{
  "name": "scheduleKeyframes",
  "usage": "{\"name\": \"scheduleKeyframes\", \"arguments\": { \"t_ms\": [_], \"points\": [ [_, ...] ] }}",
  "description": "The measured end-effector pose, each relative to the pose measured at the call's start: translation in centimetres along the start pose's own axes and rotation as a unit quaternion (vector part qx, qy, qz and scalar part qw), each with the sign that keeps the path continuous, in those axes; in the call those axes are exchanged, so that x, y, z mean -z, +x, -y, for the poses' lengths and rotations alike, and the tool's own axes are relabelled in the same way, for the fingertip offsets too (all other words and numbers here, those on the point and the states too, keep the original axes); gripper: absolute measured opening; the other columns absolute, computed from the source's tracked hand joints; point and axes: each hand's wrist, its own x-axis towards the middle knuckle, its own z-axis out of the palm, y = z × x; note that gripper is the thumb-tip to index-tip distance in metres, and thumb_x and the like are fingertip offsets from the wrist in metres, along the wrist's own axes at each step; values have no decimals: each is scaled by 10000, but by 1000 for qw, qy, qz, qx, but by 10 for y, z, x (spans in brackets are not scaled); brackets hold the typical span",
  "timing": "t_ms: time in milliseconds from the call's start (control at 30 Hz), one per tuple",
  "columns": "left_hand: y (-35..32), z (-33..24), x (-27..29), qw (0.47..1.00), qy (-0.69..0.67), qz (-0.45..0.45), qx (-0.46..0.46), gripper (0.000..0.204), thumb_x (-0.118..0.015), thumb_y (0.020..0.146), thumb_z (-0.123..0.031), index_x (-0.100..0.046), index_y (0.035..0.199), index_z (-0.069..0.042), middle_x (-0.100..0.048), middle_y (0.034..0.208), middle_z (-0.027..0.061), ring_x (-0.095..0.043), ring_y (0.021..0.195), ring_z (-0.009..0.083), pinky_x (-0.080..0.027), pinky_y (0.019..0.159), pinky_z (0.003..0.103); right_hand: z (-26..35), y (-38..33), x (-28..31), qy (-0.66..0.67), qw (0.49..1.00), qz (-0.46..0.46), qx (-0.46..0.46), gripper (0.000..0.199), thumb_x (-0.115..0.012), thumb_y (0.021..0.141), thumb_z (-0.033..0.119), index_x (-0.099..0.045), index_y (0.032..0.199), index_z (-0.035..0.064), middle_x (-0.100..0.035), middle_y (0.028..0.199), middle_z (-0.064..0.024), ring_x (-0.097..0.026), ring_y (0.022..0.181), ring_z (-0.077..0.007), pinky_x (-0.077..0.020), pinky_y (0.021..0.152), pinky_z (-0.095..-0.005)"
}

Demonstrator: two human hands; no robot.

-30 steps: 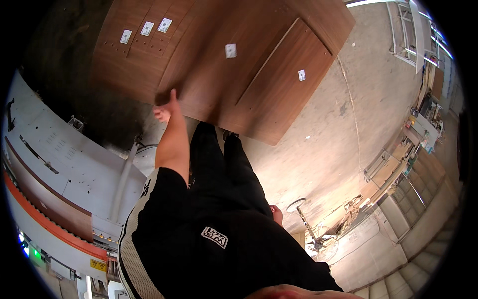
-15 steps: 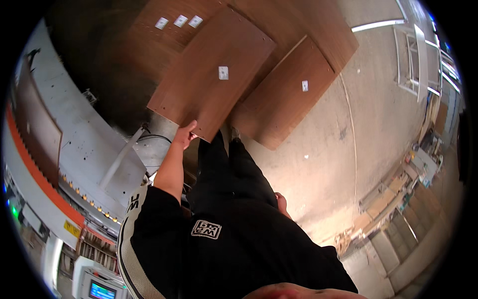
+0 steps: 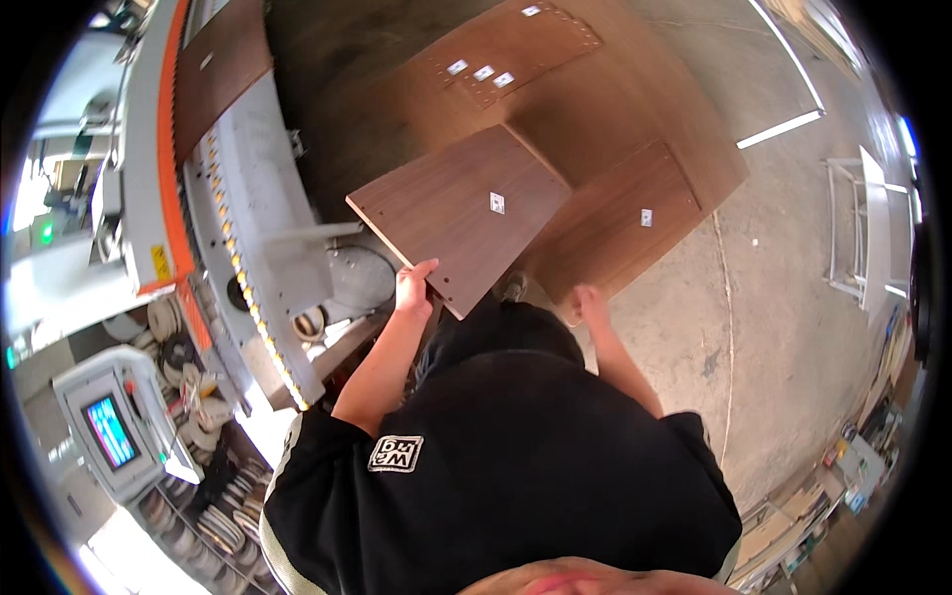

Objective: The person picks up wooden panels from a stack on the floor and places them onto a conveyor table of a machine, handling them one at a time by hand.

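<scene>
My left hand [image 3: 415, 288] grips the near edge of a brown wood-grain panel [image 3: 451, 213], thumb on top. The panel is tilted, with a white label on its face and small drilled holes near its ends. My right hand [image 3: 590, 303], fingers curled in, is over the near corner of a second brown panel [image 3: 615, 238] lying lower on the right. I see nothing in that hand, and cannot tell whether it touches the panel. Beyond both, more labelled panels [image 3: 540, 50] with holes rest on a large brown board [image 3: 684, 109].
On the left runs a long machine with an orange strip [image 3: 171, 129], a row of yellow rollers [image 3: 233, 268] and another brown panel [image 3: 223, 74] on it. A control screen [image 3: 109, 431] stands nearer. A white frame rack [image 3: 863, 233] is at the right.
My view has turned, bringing more of the machine into sight. My left hand still holds the panel, now tilted differently. My right hand has come forward from beside my body to the second panel's corner.
</scene>
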Motion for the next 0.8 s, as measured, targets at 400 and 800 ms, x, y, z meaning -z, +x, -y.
{"name": "scheduleKeyframes", "arguments": {
  "t_ms": [400,800],
  "points": [
    [-289,-13,205,984,-115,4,-137,793,-743,679,-220,-454,1378,16,-591,1268,168,-594,1162,327,-510,991,481,160,9,-108,304,947,74,67,549,-674,953,365,-490,1415,133,-601,1298,-49,-618,1052,-163,-550,800,-331],
    [-376,87,354,909,-306,-198,-201,764,-737,664,-230,-487,1351,-9,-632,1165,151,-626,1052,319,-537,938,482,238,-114,-312,283,920,221,158,435,-470,1038,481,-607,1312,171,-686,1105,5,-651,932,-154,-525,743,-302]
  ]
}}
